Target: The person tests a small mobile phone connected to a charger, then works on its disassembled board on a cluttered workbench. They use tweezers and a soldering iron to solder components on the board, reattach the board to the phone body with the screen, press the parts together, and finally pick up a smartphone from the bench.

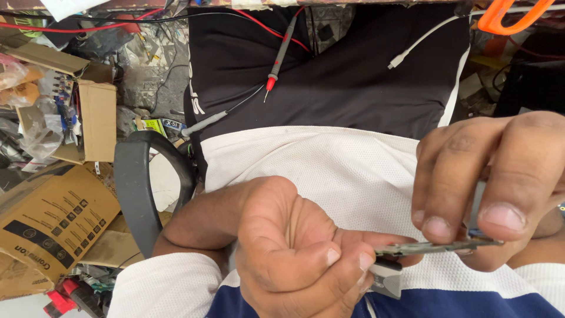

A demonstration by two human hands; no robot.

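Left hand curled, thumb+fingers pinching near end of thin flat metal strip; small grey part just under fingertips. Right hand pinches strip's far end. Strip spans betw. both hands, over lap. Probe leads on black cloth; cardboard boxes well left.

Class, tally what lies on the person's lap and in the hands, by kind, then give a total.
Hands: 2 (left hand, right hand)
Meter probes: 2 (red probe, grey probe)
White cable: 1
Thin flat board: 1
Total: 6
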